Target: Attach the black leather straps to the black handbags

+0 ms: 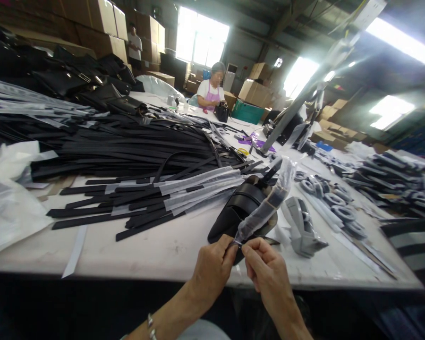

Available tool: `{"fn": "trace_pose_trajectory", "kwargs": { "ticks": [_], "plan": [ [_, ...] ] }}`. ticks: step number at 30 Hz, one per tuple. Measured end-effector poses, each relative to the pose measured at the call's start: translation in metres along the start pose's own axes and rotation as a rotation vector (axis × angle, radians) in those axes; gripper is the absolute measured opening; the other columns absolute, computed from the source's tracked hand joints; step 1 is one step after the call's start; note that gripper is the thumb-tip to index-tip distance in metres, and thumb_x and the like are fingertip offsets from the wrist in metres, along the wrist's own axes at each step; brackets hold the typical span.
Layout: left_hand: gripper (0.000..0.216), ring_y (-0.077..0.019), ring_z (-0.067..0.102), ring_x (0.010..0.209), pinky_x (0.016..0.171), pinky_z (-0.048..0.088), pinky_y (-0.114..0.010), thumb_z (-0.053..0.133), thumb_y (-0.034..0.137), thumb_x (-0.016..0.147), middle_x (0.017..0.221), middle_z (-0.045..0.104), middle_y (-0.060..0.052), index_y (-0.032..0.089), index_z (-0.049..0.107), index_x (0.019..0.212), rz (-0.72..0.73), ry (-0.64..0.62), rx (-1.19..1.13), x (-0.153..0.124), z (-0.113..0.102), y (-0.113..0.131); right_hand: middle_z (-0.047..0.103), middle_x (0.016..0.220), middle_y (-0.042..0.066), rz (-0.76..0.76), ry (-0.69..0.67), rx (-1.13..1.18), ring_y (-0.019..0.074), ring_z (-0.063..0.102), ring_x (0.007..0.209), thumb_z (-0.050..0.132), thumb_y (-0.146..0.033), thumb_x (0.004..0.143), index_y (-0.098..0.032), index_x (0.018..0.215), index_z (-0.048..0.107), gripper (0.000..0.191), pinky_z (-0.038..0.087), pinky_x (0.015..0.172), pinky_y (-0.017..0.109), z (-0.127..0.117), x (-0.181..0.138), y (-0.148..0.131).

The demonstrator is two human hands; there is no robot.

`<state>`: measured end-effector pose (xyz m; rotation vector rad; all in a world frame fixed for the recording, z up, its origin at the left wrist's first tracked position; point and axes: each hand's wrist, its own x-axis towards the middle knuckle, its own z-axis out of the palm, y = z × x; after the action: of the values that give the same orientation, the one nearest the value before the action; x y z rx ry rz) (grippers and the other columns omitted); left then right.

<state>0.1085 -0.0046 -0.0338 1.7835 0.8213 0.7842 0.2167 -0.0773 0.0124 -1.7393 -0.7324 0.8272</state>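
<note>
A black handbag (226,215) lies on the white table close to its front edge. Across it runs a bag strap (265,210) wrapped in clear and white plastic film. My left hand (214,259) pinches the lower end of this wrapped strap, thumb against forefinger. Just to the right, my right hand (267,267) is closed in a pinch at the same end; what its fingertips grip is too small to make out. Both hands are at the bag's near side, which they partly hide. A grey tape dispenser (301,231) stands right of the bag.
Piles of black straps (134,146) cover the table's left. White plastic film (14,193) lies at the left edge. Several tape rolls (342,212) and a metal ruler (371,257) lie right. A slanted metal post (293,108) rises beyond. A co-worker (210,92) sits opposite.
</note>
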Motion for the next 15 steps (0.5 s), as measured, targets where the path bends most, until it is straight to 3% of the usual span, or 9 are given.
{"fn": "trace_pose_trajectory", "kwargs": {
  "ticks": [5, 10, 15],
  "plan": [
    [0.023, -0.0087, 0.045, 0.047, 0.048, 0.033, -0.020, 0.049, 0.029, 0.090, 0.052, 0.052, 0.004, 0.018, 0.056, 0.070, -0.174, -0.099, -0.323, 0.004, -0.007, 0.008, 0.045, 0.042, -0.007, 0.010, -0.004, 0.025, 0.0032, 0.029, 0.032, 0.069, -0.054, 0.074, -0.017, 0.068, 0.056, 0.040, 0.018, 0.032, 0.016, -0.004, 0.006, 0.010],
    [0.024, -0.0034, 0.018, 0.029, 0.031, 0.012, -0.018, 0.054, 0.040, 0.086, 0.042, 0.042, 0.010, 0.018, 0.054, 0.077, -0.447, -0.370, -0.925, 0.006, -0.008, 0.002, 0.043, 0.040, -0.008, 0.055, -0.062, 0.147, 0.0022, 0.027, 0.031, 0.072, -0.052, 0.074, -0.016, 0.070, 0.056, 0.040, 0.016, 0.032, 0.015, -0.006, 0.013, 0.019],
    [0.030, -0.0007, 0.015, 0.029, 0.030, 0.012, -0.015, 0.064, 0.043, 0.079, 0.042, 0.038, 0.011, 0.016, 0.053, 0.071, -0.579, -0.509, -1.272, 0.004, -0.003, -0.009, 0.040, 0.038, -0.011, 0.144, -0.091, 0.359, 0.0002, 0.022, 0.030, 0.080, -0.053, 0.065, -0.017, 0.064, 0.053, 0.045, 0.013, 0.031, 0.015, 0.003, 0.021, 0.030]
  ]
}}
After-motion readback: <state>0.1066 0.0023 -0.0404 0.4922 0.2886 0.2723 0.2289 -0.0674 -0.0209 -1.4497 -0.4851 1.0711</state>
